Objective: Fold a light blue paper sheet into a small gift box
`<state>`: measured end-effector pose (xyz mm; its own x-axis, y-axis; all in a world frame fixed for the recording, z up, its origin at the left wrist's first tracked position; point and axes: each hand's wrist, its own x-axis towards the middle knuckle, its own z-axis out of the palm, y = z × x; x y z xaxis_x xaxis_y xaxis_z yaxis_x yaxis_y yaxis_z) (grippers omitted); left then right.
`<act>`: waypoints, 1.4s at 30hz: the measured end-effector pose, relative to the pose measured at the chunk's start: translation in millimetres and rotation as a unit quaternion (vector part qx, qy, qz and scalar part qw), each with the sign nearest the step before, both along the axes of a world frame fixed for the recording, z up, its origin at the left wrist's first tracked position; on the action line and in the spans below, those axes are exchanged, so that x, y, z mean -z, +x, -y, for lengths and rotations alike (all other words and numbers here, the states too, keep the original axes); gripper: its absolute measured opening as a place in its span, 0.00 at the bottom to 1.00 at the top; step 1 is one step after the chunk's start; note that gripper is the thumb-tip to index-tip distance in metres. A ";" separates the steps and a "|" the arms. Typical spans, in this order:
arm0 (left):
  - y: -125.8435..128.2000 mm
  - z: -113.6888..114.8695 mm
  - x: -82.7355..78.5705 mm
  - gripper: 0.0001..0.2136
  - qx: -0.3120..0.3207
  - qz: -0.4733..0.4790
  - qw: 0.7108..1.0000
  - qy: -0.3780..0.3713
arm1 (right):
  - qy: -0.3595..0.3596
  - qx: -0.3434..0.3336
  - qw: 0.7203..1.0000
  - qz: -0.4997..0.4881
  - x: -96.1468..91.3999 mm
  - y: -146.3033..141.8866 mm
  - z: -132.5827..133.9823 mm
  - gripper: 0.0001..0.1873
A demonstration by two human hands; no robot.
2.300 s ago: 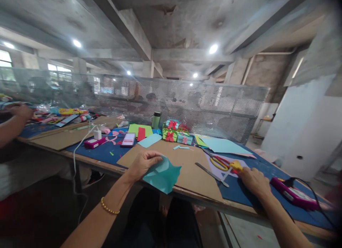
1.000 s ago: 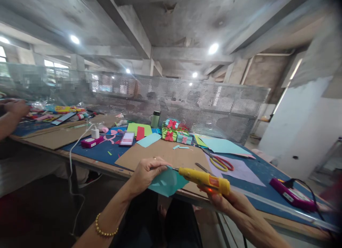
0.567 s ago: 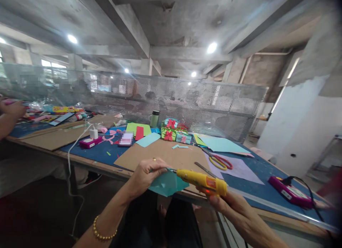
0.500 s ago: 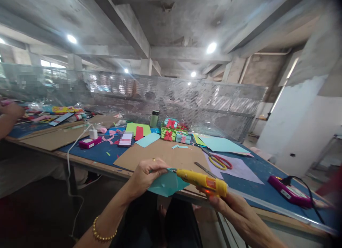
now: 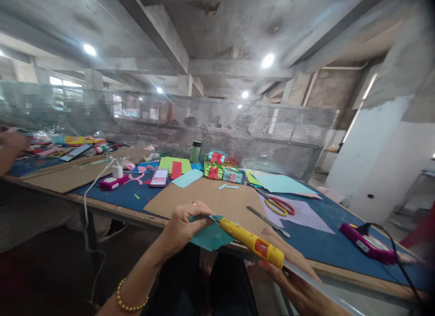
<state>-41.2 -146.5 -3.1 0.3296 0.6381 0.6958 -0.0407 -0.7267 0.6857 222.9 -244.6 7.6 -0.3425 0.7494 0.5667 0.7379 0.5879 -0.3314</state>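
My left hand [image 5: 188, 223] pinches the top edge of a folded turquoise paper piece [image 5: 212, 236], held at the table's front edge above my lap. In my right hand [image 5: 283, 266] is a yellow hot glue gun [image 5: 253, 241], with a clear glue stick [image 5: 322, 289] trailing out of its back end. The gun's nozzle meets the paper's upper edge close to my left fingertips; whether glue is flowing I cannot make out. Behind the paper, a brown cardboard sheet [image 5: 200, 196] lies on the blue table. A metal blade-like tool [image 5: 268, 221] rests on the cardboard near my right hand.
Red-and-yellow scissors [image 5: 280, 206] lie on lilac paper [image 5: 312, 214]. Small paper boxes with bows [image 5: 215, 171] and a green bottle [image 5: 196, 152] stand at the back. Purple power strips [image 5: 367, 243] sit right and left. A co-worker's arm [image 5: 12, 148] shows far left.
The glue gun has tilted, its back end dropping lower and its nozzle shifting slightly left along the paper's edge. The glue stick now slants down to the right. My left hand barely moves.
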 end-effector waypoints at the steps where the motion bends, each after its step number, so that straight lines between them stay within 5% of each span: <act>1: -0.2 -0.3 0.8 0.05 -0.004 0.000 1.000 -0.003 | -0.001 -0.008 1.000 -0.002 -1.2 -2.4 0.5 0.16; 27: -0.1 -0.6 2.0 0.05 -0.014 0.000 1.000 0.007 | -0.074 -0.041 0.996 -0.010 -13.8 -10.2 2.1 0.13; 42: -0.1 0.2 1.3 0.06 -0.017 -0.003 1.000 0.012 | -0.058 -0.043 0.997 -0.010 -17.5 -11.6 3.0 0.15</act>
<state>-41.3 -146.7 -4.4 0.3124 0.6324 0.7089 -0.0119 -0.7435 0.6686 211.4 -247.6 25.0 -0.3974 0.7783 0.4861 0.6789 0.6057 -0.4149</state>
